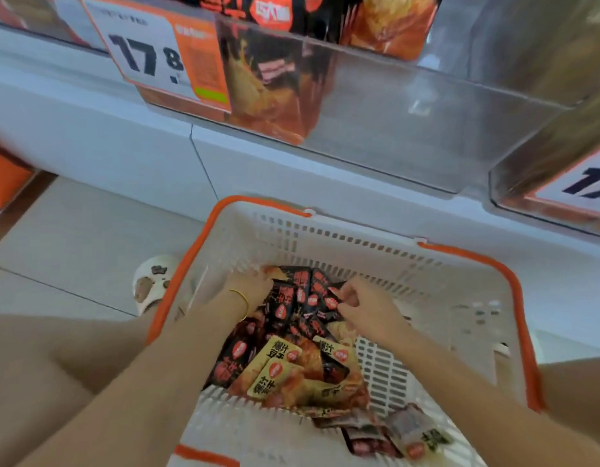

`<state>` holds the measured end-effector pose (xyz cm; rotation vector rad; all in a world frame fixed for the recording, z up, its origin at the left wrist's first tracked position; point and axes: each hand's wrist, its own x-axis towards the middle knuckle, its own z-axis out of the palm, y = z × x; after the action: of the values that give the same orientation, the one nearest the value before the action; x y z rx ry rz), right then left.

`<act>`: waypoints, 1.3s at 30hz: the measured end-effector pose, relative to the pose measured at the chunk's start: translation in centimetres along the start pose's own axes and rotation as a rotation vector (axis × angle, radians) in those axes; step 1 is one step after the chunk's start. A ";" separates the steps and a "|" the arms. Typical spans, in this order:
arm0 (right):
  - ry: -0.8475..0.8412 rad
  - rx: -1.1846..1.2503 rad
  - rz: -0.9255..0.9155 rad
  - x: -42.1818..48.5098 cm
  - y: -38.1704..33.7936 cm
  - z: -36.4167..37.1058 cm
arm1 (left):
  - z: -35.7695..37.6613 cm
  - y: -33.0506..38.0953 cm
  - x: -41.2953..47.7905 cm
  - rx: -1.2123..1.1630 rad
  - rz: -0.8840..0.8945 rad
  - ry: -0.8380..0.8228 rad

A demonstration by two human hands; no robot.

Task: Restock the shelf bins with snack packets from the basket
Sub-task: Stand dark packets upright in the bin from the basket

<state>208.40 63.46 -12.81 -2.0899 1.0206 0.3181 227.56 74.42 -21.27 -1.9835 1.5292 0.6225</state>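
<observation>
Snack packets (285,365), glossy, in slotted basket (325,246)

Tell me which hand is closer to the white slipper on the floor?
Left. The left hand reaches into the snack packets just inside the basket wall beside the white slipper; the right hand pinches a black packet farther right, mid-basket.

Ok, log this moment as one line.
stage: picking; left hand: among black packets, grip unclear; right hand: pinches black packets; basket: stocked; shelf bin: part-full
</observation>
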 end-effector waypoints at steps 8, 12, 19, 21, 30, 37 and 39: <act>-0.079 0.054 0.059 -0.6 0.1 0.1 | 0.2 0.0 -0.3 -0.031 0.040 0.018; -0.108 0.075 0.080 -0.9 0.4 0.5 | -0.4 0.1 -0.6 -0.120 0.067 0.015; -0.076 0.177 0.128 -1.5 0.1 -0.1 | -7.6 -0.5 -3.1 -0.536 0.123 0.207; -0.028 0.233 0.130 -1.9 -0.3 -0.9 | -10.9 -0.2 -4.9 -0.655 0.177 0.253; -0.084 0.919 0.000 -5.8 -1.2 -6.0 | -17.4 -0.3 -13.7 -0.916 0.212 0.337; -0.102 0.657 -0.380 -10.8 -7.3 -10.8 | -22.4 1.5 -19.3 -1.093 0.319 0.674; 0.011 0.640 -0.439 -12.8 -9.7 -13.5 | -24.5 1.2 -20.5 -1.108 0.336 0.963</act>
<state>206.01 64.42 8.02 -1.6566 0.5398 -0.2207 222.03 72.26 10.15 -3.1750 2.4412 0.8015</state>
